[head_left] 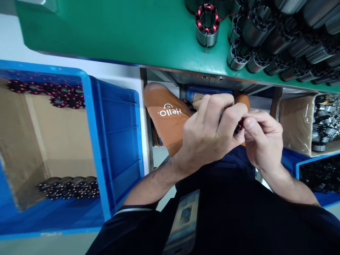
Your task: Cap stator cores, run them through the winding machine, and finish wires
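My left hand [209,131] is wrapped round a small motor stator [239,126]. Only a bit of its dark core and red copper winding shows between the fingers; the rest is hidden. At the stator's right edge, the thumb and forefinger of my right hand [262,138] are pinched together. What lies in that pinch is too small to make out. Both hands are above my lap, just in front of the bench. On the green bench top [111,32], a stator with red winding [207,26] stands upright, a thin wire trailing from it.
Many bare stator cores [255,28] stand crowded at the bench's right. At left, a blue crate [92,141] holds cardboard and rows of wound stators [69,97]. A box of metal rings [296,120] and a blue bin of black parts [318,173] are at right.
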`<action>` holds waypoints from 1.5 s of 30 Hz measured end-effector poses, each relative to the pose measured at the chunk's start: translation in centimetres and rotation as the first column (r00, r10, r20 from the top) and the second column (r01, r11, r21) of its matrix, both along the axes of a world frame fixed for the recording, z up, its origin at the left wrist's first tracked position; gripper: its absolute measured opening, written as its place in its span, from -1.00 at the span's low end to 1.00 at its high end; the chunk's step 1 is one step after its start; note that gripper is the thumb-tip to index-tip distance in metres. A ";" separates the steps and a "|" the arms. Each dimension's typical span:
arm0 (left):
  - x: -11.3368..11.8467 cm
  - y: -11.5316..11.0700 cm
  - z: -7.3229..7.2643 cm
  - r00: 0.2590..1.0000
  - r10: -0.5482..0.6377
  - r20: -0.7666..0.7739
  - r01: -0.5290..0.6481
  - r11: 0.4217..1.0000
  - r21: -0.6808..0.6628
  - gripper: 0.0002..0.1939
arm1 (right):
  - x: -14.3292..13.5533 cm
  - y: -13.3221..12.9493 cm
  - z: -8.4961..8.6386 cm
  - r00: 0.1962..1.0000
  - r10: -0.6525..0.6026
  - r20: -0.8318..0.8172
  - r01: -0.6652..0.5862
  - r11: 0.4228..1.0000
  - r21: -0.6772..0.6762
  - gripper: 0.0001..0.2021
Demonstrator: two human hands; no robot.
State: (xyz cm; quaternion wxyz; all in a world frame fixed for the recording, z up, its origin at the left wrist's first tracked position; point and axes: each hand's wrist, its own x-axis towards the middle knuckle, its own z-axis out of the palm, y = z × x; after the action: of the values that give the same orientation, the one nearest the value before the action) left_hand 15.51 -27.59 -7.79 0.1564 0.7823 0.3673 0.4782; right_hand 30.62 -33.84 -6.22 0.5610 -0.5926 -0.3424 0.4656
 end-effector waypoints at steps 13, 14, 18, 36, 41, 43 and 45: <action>-3.0 2.2 -1.9 0.696 -0.380 0.609 0.698 0.164 -0.696 -0.39 | 7.0 2.8 6.0 0.656 0.540 0.527 -0.588 0.804 -0.092 -0.86; -3.2 2.0 -2.4 0.766 -0.345 0.543 0.642 0.359 -0.678 -0.36 | 7.1 2.7 5.6 0.708 0.558 0.432 -0.562 0.816 -0.133 -0.86; -3.2 0.3 -2.7 0.980 -0.149 0.132 0.170 0.972 -0.165 -0.29 | 7.1 2.7 4.3 0.814 0.579 0.040 -0.557 0.799 -0.229 -0.68; -3.9 0.0 2.7 0.815 -0.408 0.411 0.579 0.555 -0.597 -0.62 | 7.9 4.7 8.3 0.472 0.516 0.714 -0.718 0.695 -0.028 -0.90; -4.3 0.1 2.5 0.858 -0.382 0.344 0.510 0.722 -0.469 -0.63 | 10.0 5.3 7.6 0.576 0.663 0.479 -0.714 0.693 -0.100 -0.75; -4.0 0.1 2.5 0.863 -0.394 0.315 0.488 0.810 -0.326 -0.72 | 9.6 5.2 7.0 0.614 0.784 0.093 -0.753 0.617 -0.227 -0.69; -3.3 0.1 2.7 0.884 -0.363 0.294 0.449 0.832 -0.324 -0.82 | 8.8 5.1 6.4 0.583 0.773 -0.249 -0.807 0.515 -0.290 -0.69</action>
State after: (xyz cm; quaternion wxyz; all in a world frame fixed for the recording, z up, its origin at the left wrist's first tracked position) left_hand 12.25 -27.49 -5.12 0.4443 0.7387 0.2583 0.4361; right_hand 39.44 -28.78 0.17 0.1786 -0.4457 -0.4536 0.7508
